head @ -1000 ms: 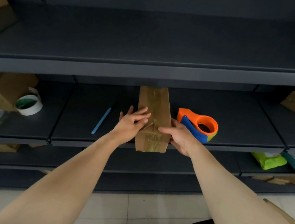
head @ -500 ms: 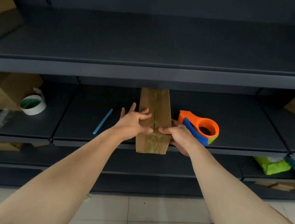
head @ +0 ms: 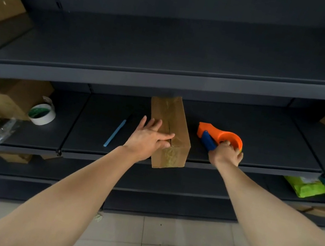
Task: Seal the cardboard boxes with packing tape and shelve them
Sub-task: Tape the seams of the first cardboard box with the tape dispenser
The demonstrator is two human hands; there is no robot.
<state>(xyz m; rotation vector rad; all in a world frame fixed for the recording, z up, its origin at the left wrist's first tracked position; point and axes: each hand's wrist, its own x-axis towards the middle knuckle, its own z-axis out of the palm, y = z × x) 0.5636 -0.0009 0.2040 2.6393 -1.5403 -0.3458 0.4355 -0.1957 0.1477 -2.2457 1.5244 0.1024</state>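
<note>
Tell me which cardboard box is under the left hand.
The long narrow box at the middle shelf's front edge, beside the orange tape dispenser; the left hand lies on it. The other boxes sit untouched.

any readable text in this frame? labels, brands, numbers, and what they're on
None can be read.
Cardboard box under the left hand: glossy tape only, no print visible.
Orange tape dispenser at the right hand: no marking visible.
Green packet on the lower shelf: any print is too blurred to read.

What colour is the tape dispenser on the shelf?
The tape dispenser is orange with a blue part, seen in the head view.
</note>
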